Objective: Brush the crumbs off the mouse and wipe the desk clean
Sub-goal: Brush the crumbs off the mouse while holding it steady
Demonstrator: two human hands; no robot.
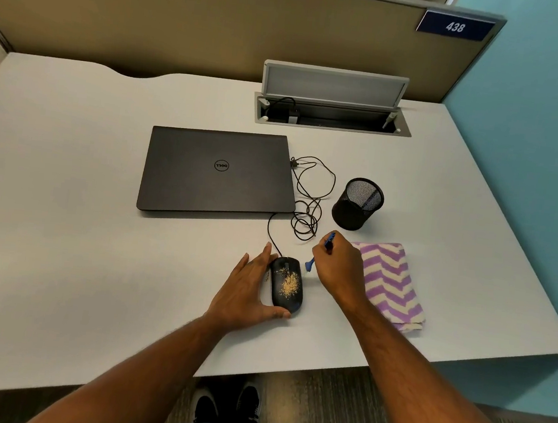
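Observation:
A black wired mouse [286, 283] lies on the white desk [97, 226], with tan crumbs scattered over its back. My left hand [245, 290] cups the mouse from its left side, thumb at its near end. My right hand [339, 267] holds a small blue brush [309, 265] just right of the mouse's front; the brush tip points down at the desk beside the mouse, and the blue handle sticks out above my fingers. A folded purple and white zigzag cloth [392, 285] lies to the right, partly under my right wrist.
A closed dark laptop [218, 174] sits behind the mouse, and the mouse's tangled cable [309, 200] runs beside it. A black mesh pen cup [357, 204] stands behind the cloth. An open cable hatch [332, 113] is at the back. The desk's near edge is close.

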